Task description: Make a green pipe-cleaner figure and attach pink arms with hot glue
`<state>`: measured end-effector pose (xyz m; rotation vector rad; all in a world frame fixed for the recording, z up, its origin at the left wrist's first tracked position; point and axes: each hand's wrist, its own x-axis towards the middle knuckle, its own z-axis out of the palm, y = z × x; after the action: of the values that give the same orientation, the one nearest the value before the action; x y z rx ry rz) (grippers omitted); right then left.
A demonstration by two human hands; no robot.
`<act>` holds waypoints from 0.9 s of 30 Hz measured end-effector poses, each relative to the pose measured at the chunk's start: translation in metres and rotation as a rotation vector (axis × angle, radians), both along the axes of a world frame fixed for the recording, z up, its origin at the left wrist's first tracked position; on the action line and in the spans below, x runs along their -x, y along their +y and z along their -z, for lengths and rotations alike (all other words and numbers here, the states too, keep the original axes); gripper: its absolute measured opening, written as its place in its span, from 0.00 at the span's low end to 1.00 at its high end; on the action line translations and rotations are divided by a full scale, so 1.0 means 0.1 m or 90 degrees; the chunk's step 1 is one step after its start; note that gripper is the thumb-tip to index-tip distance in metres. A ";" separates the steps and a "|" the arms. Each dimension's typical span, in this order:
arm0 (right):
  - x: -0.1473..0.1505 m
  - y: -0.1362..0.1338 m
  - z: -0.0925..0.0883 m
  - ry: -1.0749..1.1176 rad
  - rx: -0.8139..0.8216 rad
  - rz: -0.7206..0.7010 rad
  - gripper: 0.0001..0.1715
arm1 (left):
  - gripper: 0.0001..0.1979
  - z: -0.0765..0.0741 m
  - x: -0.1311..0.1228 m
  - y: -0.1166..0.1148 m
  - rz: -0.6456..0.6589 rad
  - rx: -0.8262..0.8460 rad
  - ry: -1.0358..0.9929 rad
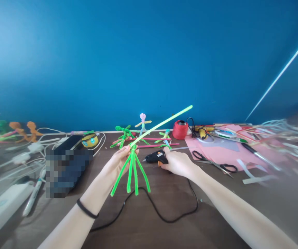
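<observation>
My left hand (121, 159) is closed on a bunch of green pipe cleaners (135, 169), pinching it near the top. Several bright green strands fan downward from there, and one long yellow-green pipe cleaner (164, 121) slants up to the right from the same point. In my right hand (177, 160) is a black hot glue gun (155, 157), its nozzle aimed left toward the bunch but apart from it. The gun's black cord (164, 218) curves over the brown table below both hands.
Small pipe-cleaner figures (143, 121) stand or lie by the blue wall. A red spool (180, 130), scissors (215, 162) and pink paper sheets (216, 152) are on the right. At left are a yellow roll (90, 140), white cables, a marker (35, 197) and a power strip (9, 207).
</observation>
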<state>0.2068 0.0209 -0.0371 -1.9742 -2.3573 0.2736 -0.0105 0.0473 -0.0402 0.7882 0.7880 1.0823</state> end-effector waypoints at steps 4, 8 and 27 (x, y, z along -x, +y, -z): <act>-0.06 0.04 0.02 0.062 0.014 -0.005 0.21 | 0.09 -0.06 0.02 -0.02 -0.029 0.005 -0.006; -0.18 0.16 0.05 0.206 0.031 0.037 0.23 | 0.11 -0.11 0.01 -0.03 -0.044 0.002 -0.008; -0.15 0.15 -0.19 0.968 0.274 0.037 0.18 | 0.15 -0.31 0.05 -0.65 -0.126 -0.068 0.030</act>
<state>0.2223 0.0361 -0.0183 -1.0393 -1.2144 1.6199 -0.0150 -0.0177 -0.0094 0.8400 0.8666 1.2948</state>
